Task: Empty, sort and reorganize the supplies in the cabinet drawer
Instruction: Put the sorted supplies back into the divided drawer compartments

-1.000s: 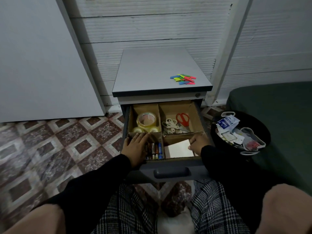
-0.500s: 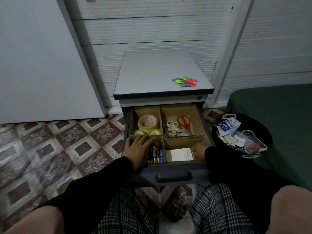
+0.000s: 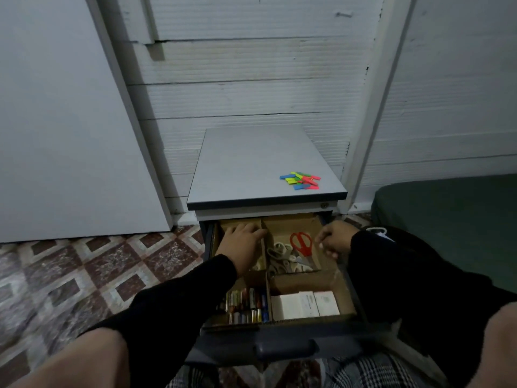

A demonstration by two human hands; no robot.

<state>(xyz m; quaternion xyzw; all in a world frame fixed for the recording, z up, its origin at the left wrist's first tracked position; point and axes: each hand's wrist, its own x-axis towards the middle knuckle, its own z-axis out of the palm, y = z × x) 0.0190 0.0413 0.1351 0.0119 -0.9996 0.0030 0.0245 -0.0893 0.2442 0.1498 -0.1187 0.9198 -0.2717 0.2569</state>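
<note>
- The left hand [image 3: 242, 245] lies flat, fingers relaxed, over the drawer's [image 3: 282, 326] rear-left compartment, gripping nothing visible and hiding its contents.
- The batteries [image 3: 246, 305] fill the front-left compartment, long axes running front to back.
- The scissors [image 3: 301, 243] lie in the rear-right compartment, red handles toward the back edge, blades pointing forward.
- The right hand [image 3: 334, 239] hovers at that compartment's right edge, fingers loosely curled, apparently empty. It is the nearer hand to the scissors, which lie just to its left.
</note>
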